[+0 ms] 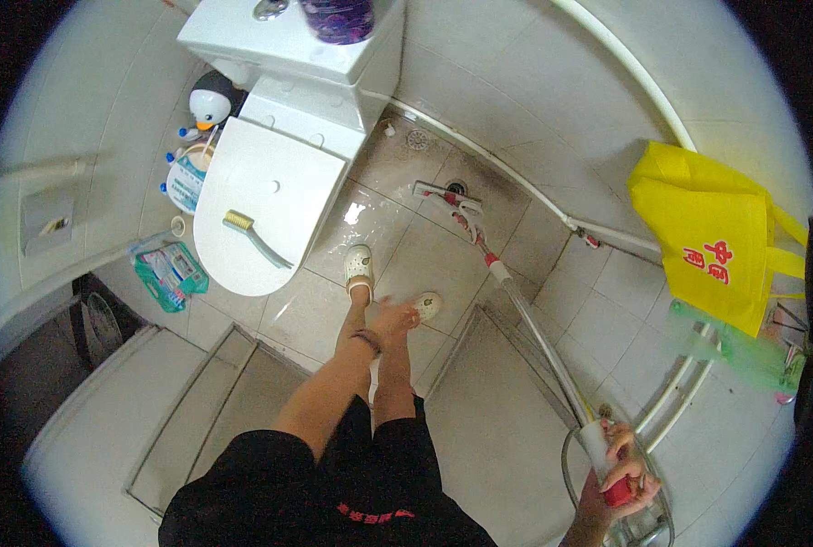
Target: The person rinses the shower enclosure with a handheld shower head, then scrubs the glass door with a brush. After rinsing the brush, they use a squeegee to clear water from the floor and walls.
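Observation:
My right hand point(622, 472) is closed around the white and red grip of a long-handled floor mop or squeegee point(536, 321). Its flat head point(447, 196) rests on the tiles beside a dark round drain opening point(457, 187). My left hand point(394, 318) reaches down over my legs, near the clogs, with nothing plainly in it; it is blurred, so its fingers cannot be made out. On the closed toilet lid point(276, 171) lies a scrub brush point(256, 237) with yellow bristles and a grey-blue handle. Wet, shiny floor point(358, 205) shows beside the toilet.
A yellow bag point(707, 232) hangs on the right wall above a green plastic bag point(741, 352). Left of the toilet stand a penguin-shaped container point(211, 102), a blue and white tub point(186, 181) and a green package point(170, 273). Raised door tracks point(475, 321) cross the floor.

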The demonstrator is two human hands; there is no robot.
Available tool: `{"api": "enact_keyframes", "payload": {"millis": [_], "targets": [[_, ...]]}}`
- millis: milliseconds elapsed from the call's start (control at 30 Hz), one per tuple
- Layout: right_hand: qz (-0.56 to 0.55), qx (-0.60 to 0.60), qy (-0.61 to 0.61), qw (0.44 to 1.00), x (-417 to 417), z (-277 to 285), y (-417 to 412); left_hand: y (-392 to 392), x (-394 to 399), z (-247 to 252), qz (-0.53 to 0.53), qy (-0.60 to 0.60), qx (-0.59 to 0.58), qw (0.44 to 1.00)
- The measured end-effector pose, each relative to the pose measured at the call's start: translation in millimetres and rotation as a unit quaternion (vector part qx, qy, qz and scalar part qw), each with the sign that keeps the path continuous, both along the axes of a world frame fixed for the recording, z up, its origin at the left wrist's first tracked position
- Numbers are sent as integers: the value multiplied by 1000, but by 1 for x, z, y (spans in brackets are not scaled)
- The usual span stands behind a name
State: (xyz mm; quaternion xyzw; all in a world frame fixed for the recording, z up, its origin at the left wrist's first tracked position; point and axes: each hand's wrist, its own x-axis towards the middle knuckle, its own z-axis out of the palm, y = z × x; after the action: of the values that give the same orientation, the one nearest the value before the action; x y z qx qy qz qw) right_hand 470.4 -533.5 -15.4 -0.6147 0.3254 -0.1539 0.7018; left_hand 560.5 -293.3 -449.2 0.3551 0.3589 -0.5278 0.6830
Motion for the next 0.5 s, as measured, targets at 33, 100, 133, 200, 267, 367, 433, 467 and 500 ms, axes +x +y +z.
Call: {"api": "enact_keyframes", "payload": {"millis": [33,100,133,200,267,367,433,467,500], "targets": [[-78,58,11,995,-13,0,8,47,-5,-20,-46,-41,102,993],[-194,62,89,975,-55,-7,31,127,-4,-39,-121,-25,320,940],[-222,15,167,960,-78,-11,42,162,1,-35,-134,19,435,890],[-271,41,285,919,-106,-14,59,240,-3,-38,-233,49,572,785],[-371,274,199,865,-74,0,71,286,-14,-55,-351,27,577,737],[-372,441,112,809,-12,6,74,253,21,-15,-331,-32,449,829],[-253,472,120,836,-68,-31,76,219,53,12,-273,10,365,890],[-212,488,140,835,-77,-36,75,209,62,14,-294,-3,341,893],[-161,505,162,832,-79,-39,71,201,66,18,-305,-15,322,896]]}}
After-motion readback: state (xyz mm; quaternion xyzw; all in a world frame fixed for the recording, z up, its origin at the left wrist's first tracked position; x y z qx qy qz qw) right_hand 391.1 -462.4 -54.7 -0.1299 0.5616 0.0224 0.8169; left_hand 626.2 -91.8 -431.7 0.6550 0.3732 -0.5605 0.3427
